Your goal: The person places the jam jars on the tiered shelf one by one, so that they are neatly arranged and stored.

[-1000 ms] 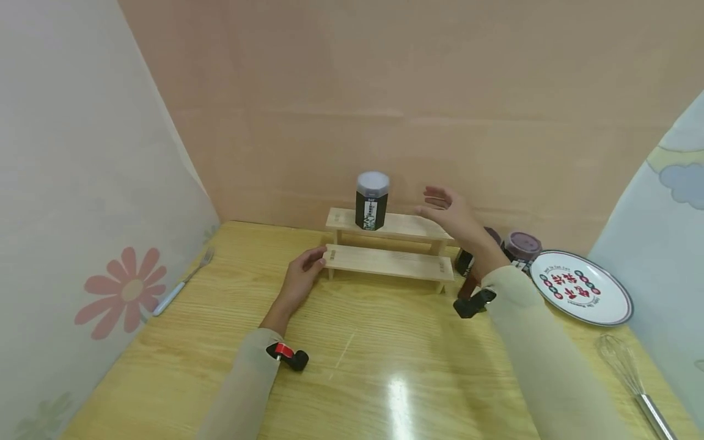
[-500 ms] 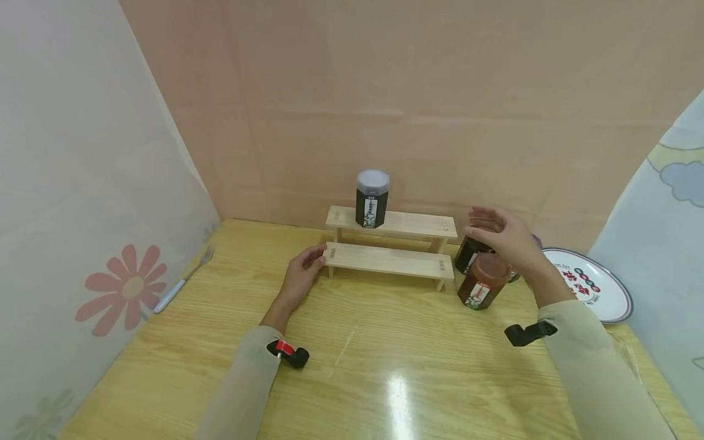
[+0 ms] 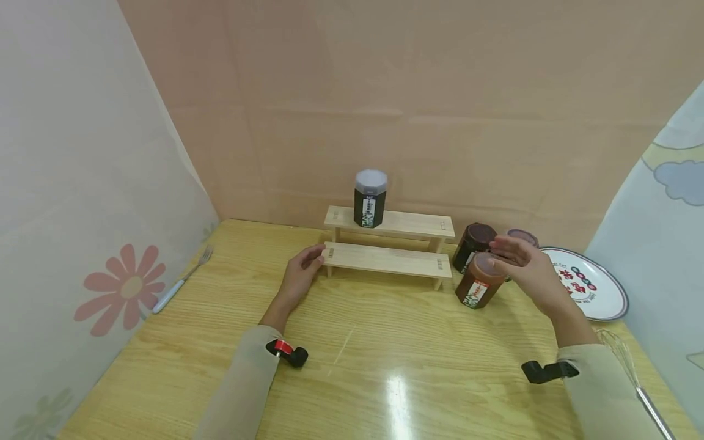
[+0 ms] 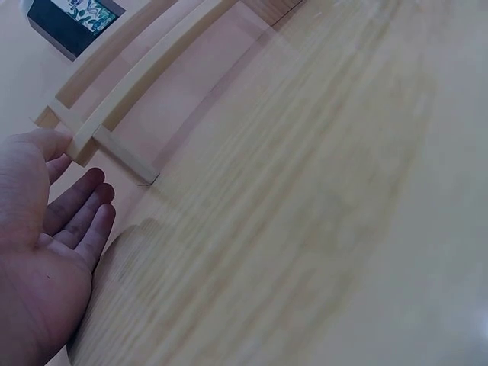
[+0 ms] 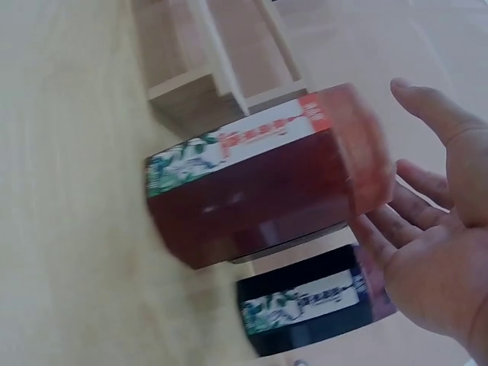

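A two-step wooden rack stands by the back wall, with a black jar with a grey lid on its top step. My left hand lies flat on the table with its thumb against the rack's left end, fingers straight. Right of the rack stands a brown jar. My right hand is open at its lid, fingers spread behind the lid and thumb apart. The brown jar has a dark jar behind it.
The dark jar and a purple-lidded jar stand behind the brown one. A patterned plate lies at the right, a whisk near the front right edge, and a fork by the left screen.
My right hand has come away from beside the black jar on the top step, moved right and down, and now hovers at the brown jar's lid. The left hand has stayed at the rack's end.
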Demonstrator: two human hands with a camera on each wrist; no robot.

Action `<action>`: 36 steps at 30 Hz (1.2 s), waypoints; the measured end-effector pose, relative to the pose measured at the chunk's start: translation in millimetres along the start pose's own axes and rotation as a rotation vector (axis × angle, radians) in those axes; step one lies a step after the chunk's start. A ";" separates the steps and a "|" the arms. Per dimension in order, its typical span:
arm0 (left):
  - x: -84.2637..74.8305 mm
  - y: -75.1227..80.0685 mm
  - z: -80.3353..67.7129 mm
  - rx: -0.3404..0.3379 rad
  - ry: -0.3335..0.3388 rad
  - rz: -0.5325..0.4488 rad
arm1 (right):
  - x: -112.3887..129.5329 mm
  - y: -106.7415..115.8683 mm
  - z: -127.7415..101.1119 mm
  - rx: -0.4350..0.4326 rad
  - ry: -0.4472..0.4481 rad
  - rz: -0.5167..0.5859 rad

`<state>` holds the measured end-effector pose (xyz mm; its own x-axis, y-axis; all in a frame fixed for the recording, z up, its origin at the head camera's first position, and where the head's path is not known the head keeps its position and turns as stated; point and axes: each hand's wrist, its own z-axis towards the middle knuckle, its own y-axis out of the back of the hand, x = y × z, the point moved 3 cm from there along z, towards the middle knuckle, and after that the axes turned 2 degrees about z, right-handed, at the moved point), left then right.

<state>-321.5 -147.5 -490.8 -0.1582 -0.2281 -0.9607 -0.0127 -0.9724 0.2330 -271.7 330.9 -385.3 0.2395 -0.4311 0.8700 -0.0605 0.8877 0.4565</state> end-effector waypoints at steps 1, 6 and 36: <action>0.2 0.0 -0.1 0.001 0.001 0.001 | -3.6 -0.6 -3.6 -0.007 -0.006 0.004; 2.5 0.4 0.2 0.003 0.004 -0.005 | -15.7 -4.9 -17.0 -0.032 -0.032 -0.002; -0.6 0.8 -1.8 0.002 0.001 0.005 | -31.7 -23.2 -20.3 -0.062 -0.039 0.071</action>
<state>-319.5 -148.3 -490.3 -0.1572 -0.2332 -0.9596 -0.0138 -0.9711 0.2383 -258.2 327.3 -427.3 0.1992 -0.3715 0.9068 -0.0159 0.9240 0.3820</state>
